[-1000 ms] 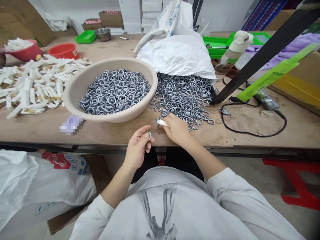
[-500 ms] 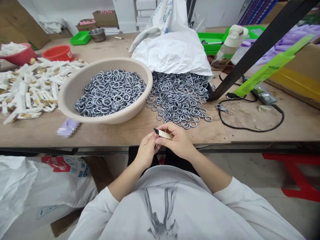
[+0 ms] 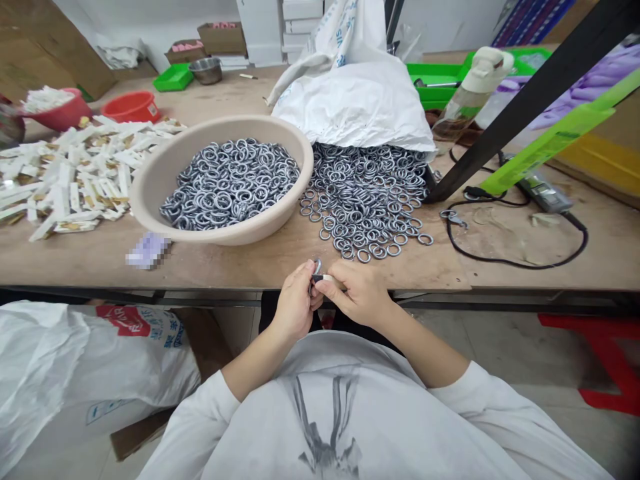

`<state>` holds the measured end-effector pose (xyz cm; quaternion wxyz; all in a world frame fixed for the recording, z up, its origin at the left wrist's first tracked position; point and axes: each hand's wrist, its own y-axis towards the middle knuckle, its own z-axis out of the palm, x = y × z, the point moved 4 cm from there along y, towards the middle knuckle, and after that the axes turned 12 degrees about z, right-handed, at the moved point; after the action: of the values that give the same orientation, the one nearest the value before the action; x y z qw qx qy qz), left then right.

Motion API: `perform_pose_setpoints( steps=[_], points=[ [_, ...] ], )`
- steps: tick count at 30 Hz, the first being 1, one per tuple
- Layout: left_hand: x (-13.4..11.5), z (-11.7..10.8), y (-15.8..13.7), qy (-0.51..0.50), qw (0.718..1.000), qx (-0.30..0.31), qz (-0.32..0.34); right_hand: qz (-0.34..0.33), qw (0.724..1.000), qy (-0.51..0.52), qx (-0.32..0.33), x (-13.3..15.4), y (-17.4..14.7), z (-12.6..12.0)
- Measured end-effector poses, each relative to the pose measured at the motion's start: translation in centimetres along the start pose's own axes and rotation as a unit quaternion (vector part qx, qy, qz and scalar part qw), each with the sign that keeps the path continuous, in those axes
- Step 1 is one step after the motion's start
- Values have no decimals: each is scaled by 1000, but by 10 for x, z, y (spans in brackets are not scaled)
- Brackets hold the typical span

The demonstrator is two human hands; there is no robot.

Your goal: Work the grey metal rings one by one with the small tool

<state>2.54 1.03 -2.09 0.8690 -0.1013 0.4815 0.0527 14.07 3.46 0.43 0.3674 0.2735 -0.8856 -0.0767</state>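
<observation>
The fingers (image 3: 304, 272) of the left hand (image 3: 294, 303) are drawn in, thumb and forefinger pinching a gray metal ring (image 3: 318, 265); the lower fingers curl beneath. The right hand's (image 3: 361, 292) fingers close around a short tool (image 3: 327, 278) with a pale body and a dark end, its thumb pressed along the near side. The two hands almost meet.

The ring stands on edge, its upper arc rising clear of the left fingertips and leaning slightly right; the grip hides its lower part. The tool's long axis runs crosswise, dark end pointing left at the ring; whether it touches the ring cannot be told.

Both are held at the near edge of the surface (image 3: 240, 270), in front of the loose rings (image 3: 370, 200) and right of the beige basin (image 3: 220, 235).
</observation>
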Motion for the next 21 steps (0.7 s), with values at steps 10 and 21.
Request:
perform_pose_setpoints(
  steps=[10,21],
  points=[
    [7,-2,-10,-5,999,43,-23,191,970,-144,-46,-37,36,-6],
    [-14,-29,8,-17,1000,-18,-13,159,985,-50,53,-25,61,5]
  ],
)
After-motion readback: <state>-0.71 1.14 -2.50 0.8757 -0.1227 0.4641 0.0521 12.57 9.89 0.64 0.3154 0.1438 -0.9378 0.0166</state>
